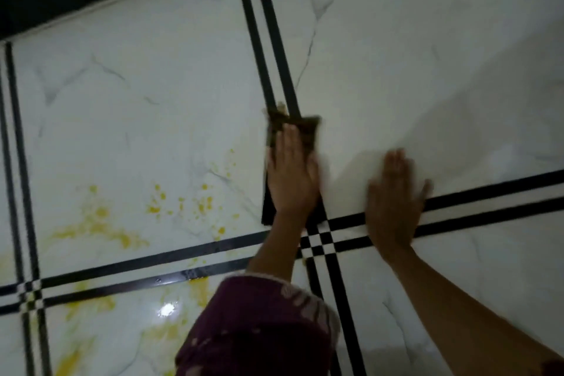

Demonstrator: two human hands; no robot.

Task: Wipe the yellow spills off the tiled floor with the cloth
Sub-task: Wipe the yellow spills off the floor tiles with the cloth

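The cloth [306, 128] is dark and folded into an oblong. It lies flat on the tiled floor [152, 70], over the black double stripe [262, 36] that runs away from the person, just beyond the point where the stripes cross. Its long axis follows that stripe: the near end points toward the person and the far end points away, tilted slightly left. The far edge is ragged and blurred.

The left hand [291, 177] presses on the cloth, palm down. Its fingers are straight and close together and point along the cloth's long axis; they curl round nothing. A maroon sleeve [259, 330] covers the forearm.

The right hand [395, 201] lies flat on the bare tile just beside the cloth, apart from it, across the crosswise stripe pair. Its fingers are straight and near together, the thumb is spread outward, and it holds nothing.

The yellow spills [97, 217] lie well to the left of the cloth as smears and droplets. More yellow marks the near tile beside a bright light reflection [166, 310].
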